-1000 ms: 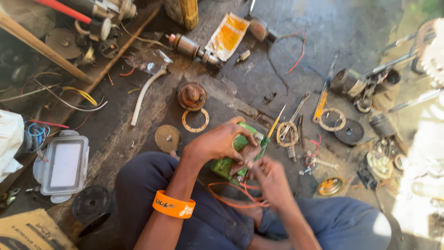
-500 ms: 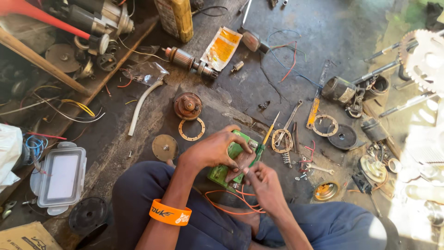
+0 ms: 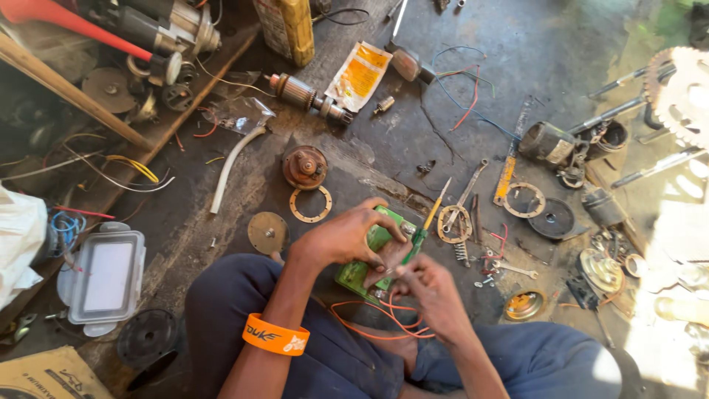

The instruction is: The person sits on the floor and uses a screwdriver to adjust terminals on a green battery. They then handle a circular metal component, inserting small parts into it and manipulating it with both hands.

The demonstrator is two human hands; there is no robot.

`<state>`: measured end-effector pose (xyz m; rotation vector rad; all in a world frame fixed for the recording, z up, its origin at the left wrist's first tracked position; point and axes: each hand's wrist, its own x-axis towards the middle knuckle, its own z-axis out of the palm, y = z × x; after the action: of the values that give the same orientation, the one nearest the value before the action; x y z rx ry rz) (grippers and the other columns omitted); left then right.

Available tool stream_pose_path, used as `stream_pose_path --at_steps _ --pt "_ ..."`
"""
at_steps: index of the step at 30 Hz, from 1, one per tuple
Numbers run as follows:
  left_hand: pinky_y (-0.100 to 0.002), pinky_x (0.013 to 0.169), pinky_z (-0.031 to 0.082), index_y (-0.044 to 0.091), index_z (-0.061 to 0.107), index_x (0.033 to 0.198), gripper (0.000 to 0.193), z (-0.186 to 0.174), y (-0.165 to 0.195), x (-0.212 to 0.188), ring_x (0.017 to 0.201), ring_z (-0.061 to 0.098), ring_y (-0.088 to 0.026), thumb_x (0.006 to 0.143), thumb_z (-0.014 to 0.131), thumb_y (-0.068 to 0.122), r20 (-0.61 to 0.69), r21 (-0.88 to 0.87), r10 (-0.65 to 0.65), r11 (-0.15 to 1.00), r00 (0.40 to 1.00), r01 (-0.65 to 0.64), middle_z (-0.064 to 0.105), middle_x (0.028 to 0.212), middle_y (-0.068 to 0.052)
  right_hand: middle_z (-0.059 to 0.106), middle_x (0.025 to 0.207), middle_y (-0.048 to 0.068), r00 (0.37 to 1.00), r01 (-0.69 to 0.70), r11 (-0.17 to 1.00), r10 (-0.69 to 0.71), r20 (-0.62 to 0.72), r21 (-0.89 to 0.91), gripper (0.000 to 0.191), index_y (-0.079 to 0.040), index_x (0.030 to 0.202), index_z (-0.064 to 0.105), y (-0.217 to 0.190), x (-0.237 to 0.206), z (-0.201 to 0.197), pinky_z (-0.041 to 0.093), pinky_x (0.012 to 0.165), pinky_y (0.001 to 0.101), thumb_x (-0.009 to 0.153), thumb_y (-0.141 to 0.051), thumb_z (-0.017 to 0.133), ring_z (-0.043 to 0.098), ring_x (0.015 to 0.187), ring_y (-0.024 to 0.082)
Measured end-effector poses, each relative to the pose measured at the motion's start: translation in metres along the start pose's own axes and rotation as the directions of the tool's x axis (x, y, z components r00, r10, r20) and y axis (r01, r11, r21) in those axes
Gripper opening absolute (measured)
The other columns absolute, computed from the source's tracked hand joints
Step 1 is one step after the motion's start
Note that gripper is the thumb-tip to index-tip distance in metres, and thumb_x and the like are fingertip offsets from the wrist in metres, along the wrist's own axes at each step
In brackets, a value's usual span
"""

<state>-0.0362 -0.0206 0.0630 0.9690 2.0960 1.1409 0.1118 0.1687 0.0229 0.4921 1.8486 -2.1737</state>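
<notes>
My left hand (image 3: pixel 347 236) grips a small green boxy part (image 3: pixel 373 255) from above, over my lap. Orange wires (image 3: pixel 384 314) hang in loops from its underside. My right hand (image 3: pixel 432 292) holds a screwdriver (image 3: pixel 428 222) with a green and yellow handle against the part, its tip pointing up and to the right. An orange band (image 3: pixel 275 335) is on my left wrist. I am sitting on a dark, greasy floor with my knees in dark blue trousers.
A rusty round rotor (image 3: pixel 304 166) and flat rings (image 3: pixel 310 205) lie ahead. Wrenches (image 3: pixel 465 196), springs and discs are scattered to the right. A motor armature (image 3: pixel 306 94), an orange packet (image 3: pixel 360 74) and a yellow can (image 3: pixel 292 26) sit farther off. A clear plastic box (image 3: pixel 103 277) lies left.
The camera has tipped down slightly, so the floor items sit lower in view. My hands stay on the green part, with the screwdriver shifted a little against it.
</notes>
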Motion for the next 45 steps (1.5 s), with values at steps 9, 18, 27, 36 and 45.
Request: stream_pose_path --at_steps 9,18,27,36,45 --pt "-0.037 0.105 0.048 0.023 0.075 0.114 0.062 0.001 0.004 0.000 0.129 0.058 -0.034 0.056 0.092 0.009 -0.012 -0.029 0.004 1.000 1.000 -0.004 0.047 0.148 -0.014 0.069 0.081 0.005 0.980 0.143 0.982 -0.157 -0.122 -0.120 0.010 0.004 0.098 0.065 -0.011 0.001 -0.005 0.056 0.064 0.0260 0.095 -0.006 0.068 0.066 0.072 0.010" --pt "-0.037 0.106 0.047 0.022 0.075 0.113 0.061 0.000 0.009 -0.001 0.131 0.057 -0.033 0.056 0.090 0.009 0.003 -0.027 -0.025 0.999 1.000 0.025 0.045 0.150 -0.014 0.065 0.069 0.000 0.998 0.020 0.940 -0.037 -0.044 -0.341 0.020 0.002 0.095 0.071 -0.025 -0.007 -0.001 0.050 0.058 0.0238 0.098 -0.017 0.064 0.059 0.063 0.006" --pt "-0.038 0.108 0.046 0.022 0.075 0.112 0.061 -0.001 0.011 0.000 0.134 0.054 -0.034 0.055 0.091 0.009 0.001 0.006 -0.027 1.000 1.000 0.027 0.043 0.152 -0.014 0.059 0.058 0.000 0.998 -0.048 0.950 0.034 -0.051 -0.310 0.033 -0.001 0.087 0.070 -0.030 -0.010 0.006 0.042 0.051 0.0252 0.103 -0.026 0.056 0.053 0.055 0.007" --pt "-0.037 0.104 0.049 0.022 0.074 0.113 0.059 -0.001 0.013 -0.002 0.130 0.059 -0.032 0.057 0.088 0.010 0.012 -0.005 -0.055 0.998 0.998 0.055 0.048 0.149 -0.012 0.057 0.058 0.000 0.992 0.019 0.939 -0.060 -0.109 -0.344 0.038 0.000 0.075 0.066 -0.020 -0.002 0.005 0.039 0.051 0.0241 0.103 -0.026 0.060 0.050 0.054 0.006" --pt "-0.037 0.105 0.049 0.019 0.074 0.113 0.057 0.000 0.010 -0.001 0.129 0.061 -0.032 0.058 0.087 0.009 -0.012 -0.056 0.023 0.998 1.000 -0.023 0.055 0.140 -0.014 0.071 0.064 0.002 0.992 0.047 0.933 -0.086 -0.092 -0.358 0.037 0.000 0.080 0.070 -0.017 0.003 0.001 0.054 0.059 0.0261 0.101 -0.027 0.056 0.064 0.060 0.008"
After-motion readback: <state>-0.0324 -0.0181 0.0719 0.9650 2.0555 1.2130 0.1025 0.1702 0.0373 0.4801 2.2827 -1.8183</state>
